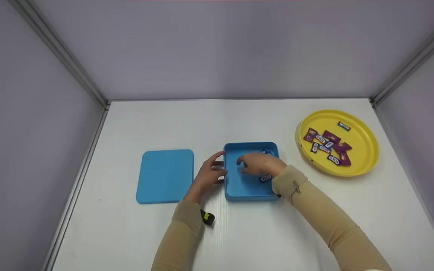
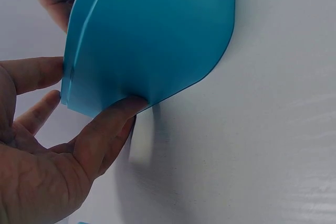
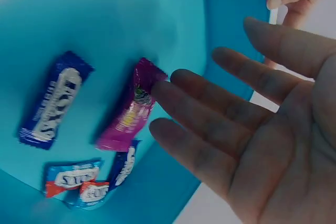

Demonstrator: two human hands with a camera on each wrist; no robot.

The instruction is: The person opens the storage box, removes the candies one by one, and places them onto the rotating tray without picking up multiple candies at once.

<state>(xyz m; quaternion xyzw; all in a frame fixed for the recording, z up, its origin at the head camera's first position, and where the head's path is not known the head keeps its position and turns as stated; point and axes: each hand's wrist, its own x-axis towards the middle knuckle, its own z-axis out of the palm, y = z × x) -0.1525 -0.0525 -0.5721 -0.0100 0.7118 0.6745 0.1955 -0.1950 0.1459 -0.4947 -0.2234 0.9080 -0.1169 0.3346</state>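
Observation:
The blue box (image 1: 236, 195) stands mid-table; my left hand (image 1: 207, 174) grips its left side, thumb and fingertips at the wall. In the left wrist view that hand (image 2: 58, 145) lies at the box's outer wall (image 2: 157, 35) and rim. My right hand (image 1: 259, 163) is over the box's inside. The right wrist view shows this hand (image 3: 252, 129) with fingers extended, holding nothing, fingertips beside a purple packet (image 3: 128, 111). A dark blue wrapped candy (image 3: 55, 100) and several smaller ones, including a red-and-blue one (image 3: 71, 177), lie on the box floor.
At the right, a round yellow tray (image 1: 360, 150) holds several purple and blue wrapped candies. A flat blue square lid (image 1: 165, 176) lies left of the box. Grey-framed walls enclose the white table (image 1: 126, 233) at the back and sides.

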